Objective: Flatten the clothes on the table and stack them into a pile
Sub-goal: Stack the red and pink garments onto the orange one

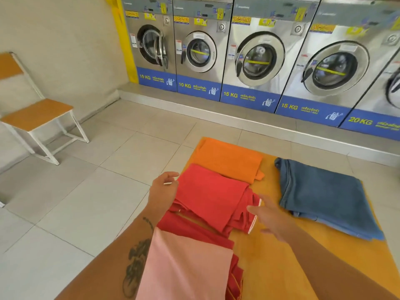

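Row of washing machines [259,55] along the far wall, a chair [36,118] far left. Nearer, a yellow bench [281,267] carrying the laundry. Blue towel [320,198] folded at right. Orange cloth [227,159] flat at the far end, its near edge tucked under the red cloth [212,198]. Darker red garment [194,232] beneath that, and a pink cloth [184,267] nearest, lying over it. Red cloth lying directly between the two hands, long axis running from far left to near right, corners untidy at the near right. Left hand [162,189] at its far-left edge, fingers [171,176] loosely spread, holding nothing. Right hand [270,219] just beside the rumpled white-trimmed corner, blurred, open and empty. Probably the nearer hand for squaring that corner.
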